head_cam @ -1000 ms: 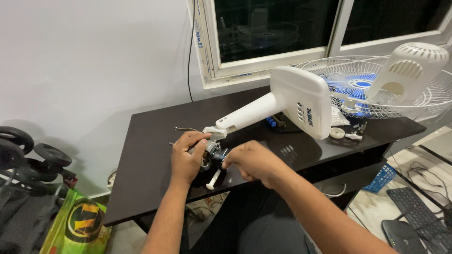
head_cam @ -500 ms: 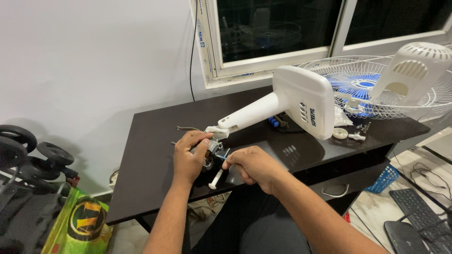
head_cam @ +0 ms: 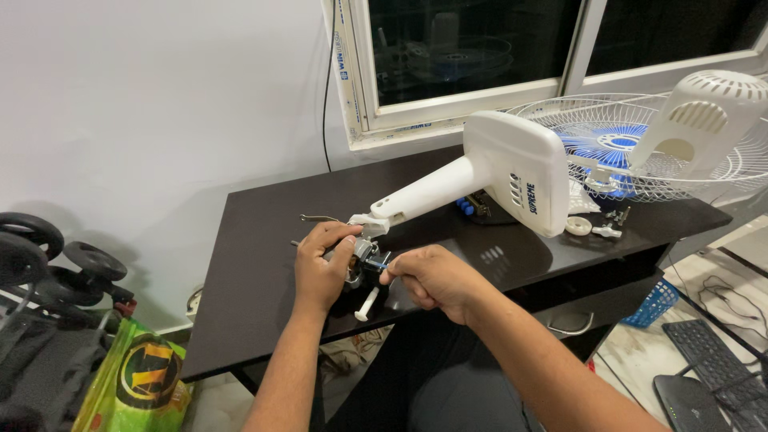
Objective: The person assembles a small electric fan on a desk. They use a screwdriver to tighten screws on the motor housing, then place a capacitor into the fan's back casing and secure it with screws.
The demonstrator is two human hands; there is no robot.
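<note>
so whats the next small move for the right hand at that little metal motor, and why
Probably hold steady and keep working the thin tool: the right hand pinches it at the small metal motor, which the left hand grips on the dark table.

Fan stand [head_cam: 480,180] lies on desk [head_cam: 256,240], grille [head_cam: 608,152] seemingly behind

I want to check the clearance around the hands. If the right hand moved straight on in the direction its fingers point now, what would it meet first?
The right hand points leftward, so it would probably first meet the small grey metal motor part and then the left hand gripping it. Depth is unclear from this one view.
</note>
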